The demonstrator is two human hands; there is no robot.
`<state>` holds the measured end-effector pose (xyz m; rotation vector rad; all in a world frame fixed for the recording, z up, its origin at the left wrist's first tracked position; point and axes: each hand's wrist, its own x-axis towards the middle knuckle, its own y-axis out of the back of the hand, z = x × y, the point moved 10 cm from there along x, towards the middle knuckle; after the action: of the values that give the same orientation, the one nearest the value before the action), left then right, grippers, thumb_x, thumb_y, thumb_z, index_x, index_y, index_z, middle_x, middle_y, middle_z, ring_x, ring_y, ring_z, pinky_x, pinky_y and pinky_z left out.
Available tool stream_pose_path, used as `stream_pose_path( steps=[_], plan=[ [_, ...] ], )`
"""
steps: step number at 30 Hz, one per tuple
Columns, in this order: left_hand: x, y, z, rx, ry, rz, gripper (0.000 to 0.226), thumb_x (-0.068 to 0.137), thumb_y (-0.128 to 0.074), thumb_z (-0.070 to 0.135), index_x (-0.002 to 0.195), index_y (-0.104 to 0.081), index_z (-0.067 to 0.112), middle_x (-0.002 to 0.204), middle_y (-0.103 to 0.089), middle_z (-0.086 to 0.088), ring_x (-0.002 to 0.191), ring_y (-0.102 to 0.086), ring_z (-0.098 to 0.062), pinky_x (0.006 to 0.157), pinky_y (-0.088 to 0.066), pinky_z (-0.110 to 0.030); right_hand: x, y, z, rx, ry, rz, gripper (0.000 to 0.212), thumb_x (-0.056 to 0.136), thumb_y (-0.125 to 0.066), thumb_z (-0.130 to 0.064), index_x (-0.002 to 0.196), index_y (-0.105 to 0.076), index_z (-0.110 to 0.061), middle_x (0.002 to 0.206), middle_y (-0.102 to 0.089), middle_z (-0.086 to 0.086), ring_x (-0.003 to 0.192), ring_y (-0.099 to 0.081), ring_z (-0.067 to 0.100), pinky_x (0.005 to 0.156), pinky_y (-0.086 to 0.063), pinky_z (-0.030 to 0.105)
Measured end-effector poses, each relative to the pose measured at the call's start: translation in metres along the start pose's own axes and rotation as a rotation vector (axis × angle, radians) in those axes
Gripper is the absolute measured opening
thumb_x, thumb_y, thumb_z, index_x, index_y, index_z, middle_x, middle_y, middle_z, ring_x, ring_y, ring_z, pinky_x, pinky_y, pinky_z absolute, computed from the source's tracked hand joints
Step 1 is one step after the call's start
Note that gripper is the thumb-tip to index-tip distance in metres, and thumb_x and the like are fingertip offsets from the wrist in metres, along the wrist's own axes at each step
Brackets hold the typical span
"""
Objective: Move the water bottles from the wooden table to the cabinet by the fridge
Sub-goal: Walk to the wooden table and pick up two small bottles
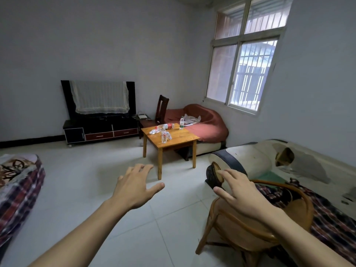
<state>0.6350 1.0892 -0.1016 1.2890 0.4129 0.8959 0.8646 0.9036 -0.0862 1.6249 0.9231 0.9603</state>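
Nothing has been moved yet, judging from how things lie. Both hands are stretched out ahead, palms down, fingers spread apart and holding nothing: the left hand (pixel 134 186) over bare floor, the right hand (pixel 239 191) above a cane chair (pixel 256 228).

The bottles are all on the desk (pixel 181 136), well beyond both hands and a little nearer the line of the left one. One upright bottle (pixel 164 136) stands at the near side. Just behind it a small one (pixel 169 135) lies tilted or on its side. Further back a red-label bottle (pixel 165 126) lies flat, with another clear one (pixel 154 131) lying to its left. A green-label bottle (pixel 181 123) stands upright at the far edge, closest to the red sofa (pixel 208 128). That looks like five, though the small ones are hard to count at this distance.

Neither the cabinet nor the fridge shows in this view, so the drop-off place cannot be judged. What is left is the whole job: reach the desk, take up the bottles, and carry them over, likely in more than one trip with two bare hands.
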Motion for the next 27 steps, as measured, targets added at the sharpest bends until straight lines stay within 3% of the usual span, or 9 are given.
stream_pose_path(
  steps=[13,21,27],
  plan=[
    [0.232,-0.051,0.021,0.037,0.011,-0.013,0.077,0.083,-0.044,0.078,0.147,-0.037,0.035,0.151,-0.038,0.005,0.138,-0.036,-0.019,0.110,-0.039,-0.048,0.217,-0.030,0.083,0.017,0.037,-0.061,0.060,0.098,-0.039,-0.059,0.152,-0.025,-0.037,0.161,-0.023,-0.008,0.147,-0.020,0.020,0.112,-0.030,0.045],
    [0.354,-0.104,-0.029,-0.015,0.022,-0.062,0.078,0.082,-0.044,0.079,0.146,-0.038,0.035,0.153,-0.037,0.005,0.139,-0.036,-0.020,0.110,-0.039,-0.049,0.346,-0.073,0.102,0.011,0.004,-0.094,0.062,0.096,-0.039,-0.062,0.152,-0.026,-0.039,0.161,-0.025,-0.006,0.148,-0.021,0.023,0.111,-0.033,0.048],
    [0.468,-0.102,-0.074,0.045,-0.055,-0.055,0.073,0.084,-0.042,0.079,0.143,-0.040,0.036,0.149,-0.041,0.008,0.134,-0.039,-0.019,0.105,-0.041,-0.043,0.458,-0.070,0.086,-0.019,-0.016,-0.045,0.058,0.095,-0.044,-0.059,0.148,-0.031,-0.038,0.153,-0.034,-0.009,0.139,-0.031,0.023,0.107,-0.039,0.043]
  ],
)
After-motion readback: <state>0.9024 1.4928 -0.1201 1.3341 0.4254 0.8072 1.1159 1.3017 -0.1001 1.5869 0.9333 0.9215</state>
